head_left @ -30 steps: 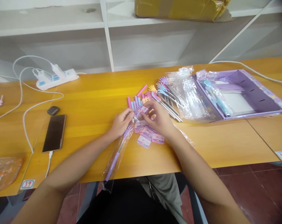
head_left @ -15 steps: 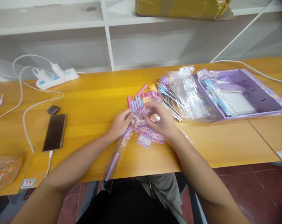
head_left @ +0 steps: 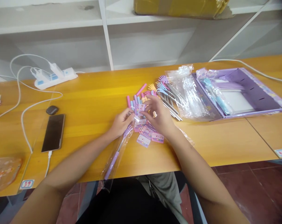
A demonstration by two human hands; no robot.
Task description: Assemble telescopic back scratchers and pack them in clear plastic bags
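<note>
My left hand [head_left: 121, 123] pinches the top of a clear plastic bag [head_left: 119, 148], which slants down over the table's front edge. Inside the bag lies a purple-handled stick [head_left: 112, 165] with a metal rod and a small purple hand-shaped head. My right hand [head_left: 158, 115] pinches a small purple printed card [head_left: 140, 109] at the bag's mouth. Beneath my hands several similar cards [head_left: 144, 140] lie scattered. Behind them are coloured handle tubes [head_left: 141, 89], and metal rods with hand-shaped heads [head_left: 163, 88] lie to their right.
Clear bags [head_left: 192, 99] are piled beside an open purple box [head_left: 259, 90] at the right. At the left are a phone [head_left: 53, 132], a black case [head_left: 52, 109], a power strip [head_left: 55, 79], cables and an orange pouch [head_left: 5, 174]. A taped carton [head_left: 180, 7] sits on the shelf.
The card in my right hand has turned more upright and shifted slightly left, by the bag's mouth. My left hand keeps its hold on the bag.
</note>
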